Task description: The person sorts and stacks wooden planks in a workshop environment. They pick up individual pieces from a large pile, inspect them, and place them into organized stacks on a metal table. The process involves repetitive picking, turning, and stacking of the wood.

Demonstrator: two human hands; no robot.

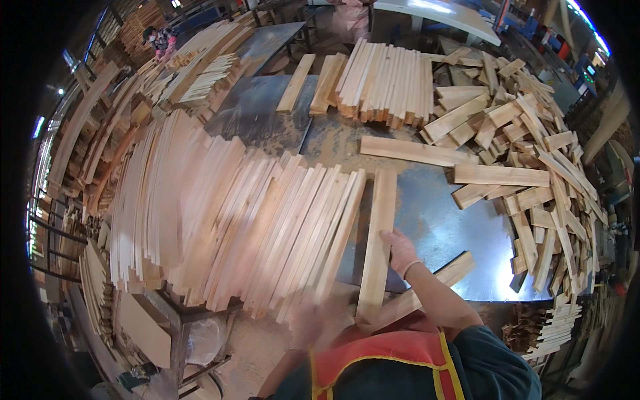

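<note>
My right hand (401, 253), which seems to wear a pale glove, grips the right edge of a pale wooden board (378, 230) about halfway along. That board runs lengthwise away from me, its near end close to my red apron (380, 353). My left hand (319, 321) is smeared by motion near the close ends of a long row of wooden boards (267, 227); its fingers do not show clearly. A second loose board (453, 270) lies slantwise under my right forearm, crossing near the held board's close end.
A jumbled heap of short boards (500, 175) covers the right side of the metal table (440, 227). Beyond stands a neat stack (387, 80), beside a single board (296, 83). Two people (160, 43) are at the back. More timber is piled at the left.
</note>
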